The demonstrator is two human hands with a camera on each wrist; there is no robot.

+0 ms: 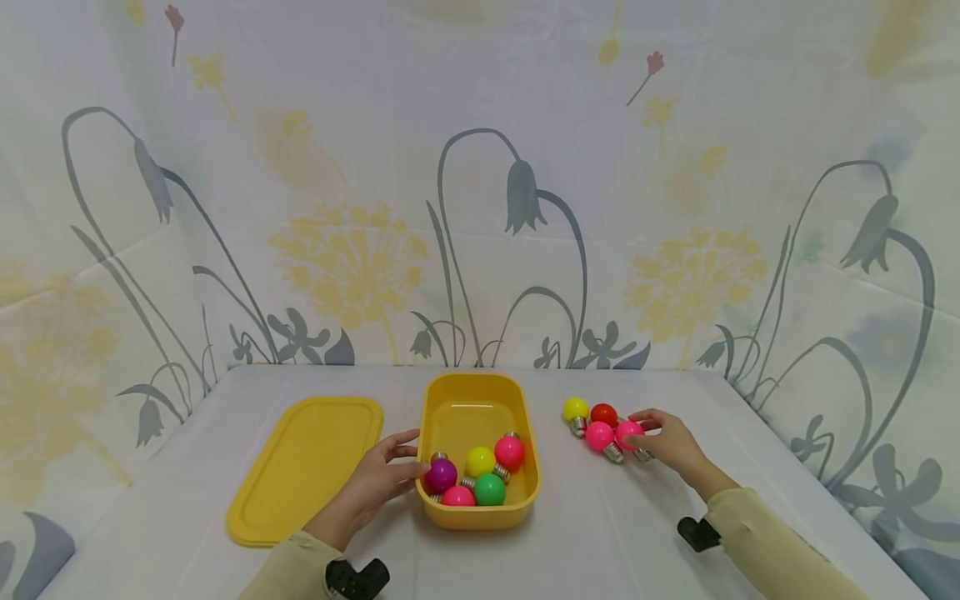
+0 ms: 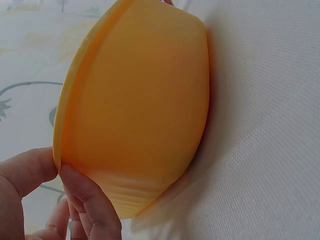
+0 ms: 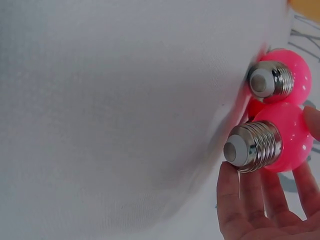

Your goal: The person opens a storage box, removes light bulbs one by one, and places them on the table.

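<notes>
A yellow plastic box (image 1: 467, 518) holds several round colored light bulbs, among them a purple bulb (image 1: 441, 475) and a green bulb (image 1: 490, 490). My left hand (image 1: 378, 483) pinches its left rim, thumb inside and fingers outside; the left wrist view shows the grip on the rim (image 2: 58, 125). To the right of the box, my right hand (image 1: 670, 443) has thumb and fingers around a pink light bulb (image 3: 292, 142) with a silver screw base. Beside it lie another pink bulb (image 1: 599, 436), a red bulb (image 1: 603, 414) and a yellow bulb (image 1: 575, 408).
A flat yellow lid (image 1: 303, 467) lies left of the box, near my left forearm. All stands on a white cloth-covered table (image 1: 585, 533), with a flower-patterned curtain (image 1: 480, 100) behind it and at the sides.
</notes>
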